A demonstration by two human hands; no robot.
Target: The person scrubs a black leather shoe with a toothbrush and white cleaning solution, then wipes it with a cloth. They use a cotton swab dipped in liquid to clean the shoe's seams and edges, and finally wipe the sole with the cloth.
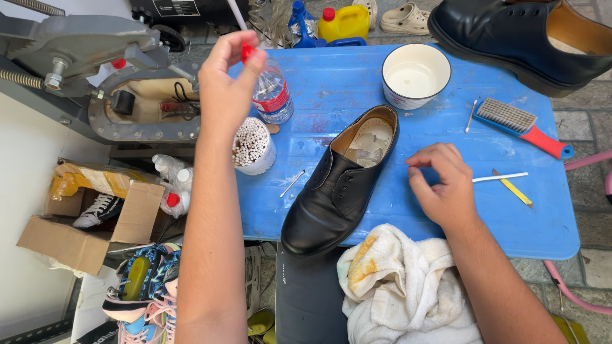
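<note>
My left hand [226, 79] is raised over the left side of a blue table [446, 210], its fingers pinched on the red cap of a clear plastic bottle [273, 95]. A black leather shoe [341, 181] lies in the middle of the table, toe toward me, without laces. My right hand [443, 185] hovers just right of the shoe, fingers curled with the thumb and forefinger close together; I see nothing in it. A round tub of cotton swabs [252, 146] stands below the bottle.
A white bowl [415, 73], a red-handled brush [519, 124], a loose swab [500, 177] and a yellow stick [513, 189] lie on the table. A second black shoe [523, 38] sits at the far right. A white towel [395, 286] hangs at the near edge. A cardboard box [89, 210] stands at left.
</note>
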